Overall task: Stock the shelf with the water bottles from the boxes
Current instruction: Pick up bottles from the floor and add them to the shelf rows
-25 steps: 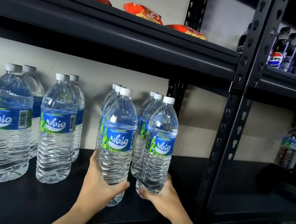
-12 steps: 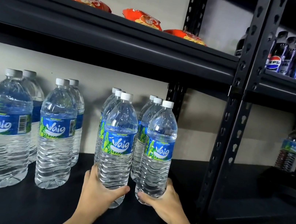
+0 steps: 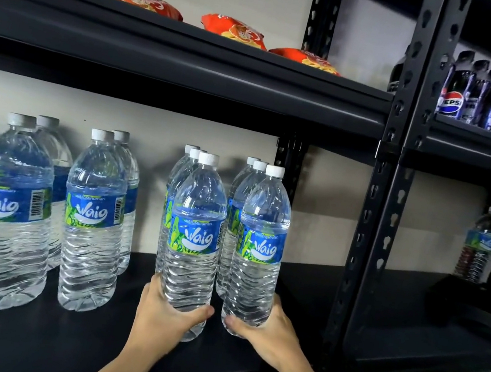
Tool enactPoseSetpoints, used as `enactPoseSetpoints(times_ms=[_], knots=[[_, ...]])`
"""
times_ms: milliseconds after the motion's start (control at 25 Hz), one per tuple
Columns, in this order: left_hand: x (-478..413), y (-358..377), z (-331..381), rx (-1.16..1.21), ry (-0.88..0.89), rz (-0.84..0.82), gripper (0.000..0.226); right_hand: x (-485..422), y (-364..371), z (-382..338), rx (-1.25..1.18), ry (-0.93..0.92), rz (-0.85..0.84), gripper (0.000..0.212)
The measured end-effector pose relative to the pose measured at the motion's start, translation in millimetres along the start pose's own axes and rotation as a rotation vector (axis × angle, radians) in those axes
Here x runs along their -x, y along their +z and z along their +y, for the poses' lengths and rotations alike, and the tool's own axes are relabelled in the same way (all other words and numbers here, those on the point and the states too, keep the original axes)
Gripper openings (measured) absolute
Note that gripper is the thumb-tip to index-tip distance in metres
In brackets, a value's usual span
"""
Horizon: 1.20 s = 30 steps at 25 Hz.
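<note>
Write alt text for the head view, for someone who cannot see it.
The left hand grips one water bottle near its base, the right hand a second bottle beside it, both upright on a black shelf. More bottles stand left; orange snack packets lie above.

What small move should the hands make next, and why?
Probably slide both bottles a little back, then let go. The left hand grips the base of the left clear plastic Waig bottle, the right hand that of the right Waig bottle; both are upright near the front of the black metal shelf, each heading a row.
</note>
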State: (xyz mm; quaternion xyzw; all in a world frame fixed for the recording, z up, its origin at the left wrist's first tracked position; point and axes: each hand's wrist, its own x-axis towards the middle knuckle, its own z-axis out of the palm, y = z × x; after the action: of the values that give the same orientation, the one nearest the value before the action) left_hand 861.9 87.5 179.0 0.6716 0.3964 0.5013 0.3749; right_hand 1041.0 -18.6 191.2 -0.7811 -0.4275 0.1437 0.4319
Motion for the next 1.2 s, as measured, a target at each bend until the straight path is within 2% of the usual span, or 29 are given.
enactPoseSetpoints(times_ms=[440, 680, 760, 800, 880, 960, 1080, 1200], knots=[[-1.2, -0.4, 1.0, -0.014, -0.034, -0.006, 0.086, 0.2, 1.6, 0.4, 0.005, 0.004, -0.027, 0.086], [-0.7, -3.0, 5.4, -0.024, -0.16, -0.071, 0.099, -2.5, -2.7, -3.2, 0.027, 0.065, -0.129, 0.113], [2.4, -5.9, 5.2, -0.06, -0.202, -0.092, 0.111, 3.4, 1.2, -0.4, 0.168, 0.091, -0.135, 0.128], [6.1, -7.6, 6.5, -0.093, -0.218, -0.117, 0.117, 8.8, 3.2, 2.6, 0.282, 0.102, -0.113, 0.127], [19.6, -8.6, 11.4, -0.202, -0.261, -0.159, 0.121, 24.9, 4.2, 9.0, 0.458, 0.066, -0.034, 0.106], [42.1, -6.7, 17.4, -0.418, -0.284, -0.16, 0.113, 49.1, 1.6, 14.0, 0.534, -0.024, -0.027, 0.086], [93.2, -2.8, 30.3, -0.727, -0.16, -0.124, 0.087, 95.5, -10.3, 26.8, 0.545, -0.082, -0.061, 0.073], [145.5, 9.4, 38.0, -0.738, -0.02, -0.099, 0.078, 145.2, -31.1, 46.6, 0.495, -0.031, -0.055, 0.064]])
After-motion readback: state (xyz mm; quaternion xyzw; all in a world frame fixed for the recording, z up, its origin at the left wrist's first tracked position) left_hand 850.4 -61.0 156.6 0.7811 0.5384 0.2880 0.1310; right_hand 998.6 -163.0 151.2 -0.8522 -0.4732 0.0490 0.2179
